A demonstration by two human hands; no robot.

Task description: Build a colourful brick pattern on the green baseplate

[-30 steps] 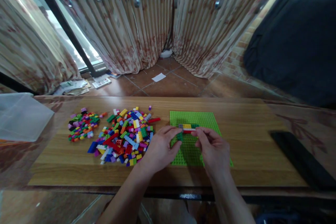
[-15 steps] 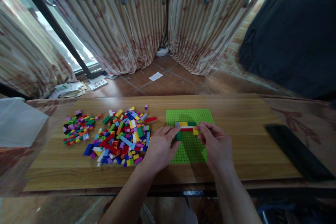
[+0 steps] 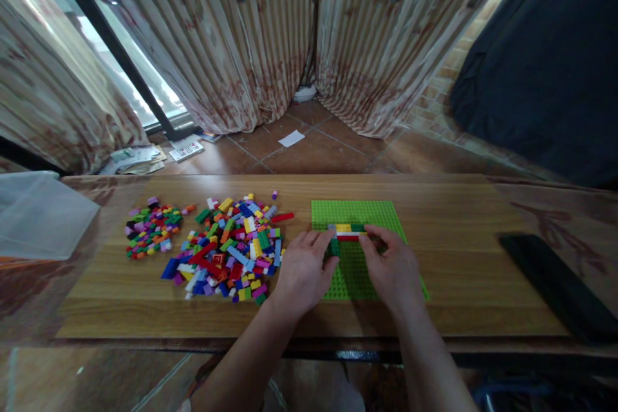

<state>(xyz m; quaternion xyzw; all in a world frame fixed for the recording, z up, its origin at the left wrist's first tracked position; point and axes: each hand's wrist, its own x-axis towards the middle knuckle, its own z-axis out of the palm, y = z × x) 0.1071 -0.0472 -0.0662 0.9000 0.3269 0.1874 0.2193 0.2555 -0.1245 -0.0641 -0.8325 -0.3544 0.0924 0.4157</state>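
Observation:
A light green studded baseplate lies on the table under both my hands. A low row of toy bricks stands on it, with a yellow brick and a dark green brick behind a white strip and a red brick. My left hand grips the row's left end, thumb and fingers around a green brick. The right end is between the curled fingers and thumb of my right hand, which cover part of it.
A big pile of mixed toy bricks spreads left of the baseplate, with a smaller pile beyond it. A translucent bin stands at the far left. A long black object lies at the right of the wooden table.
My right hand has shifted inward and closed over the row's right end, hiding the yellow brick that showed there. My left hand stays at the left end. The whole view has shifted slightly.

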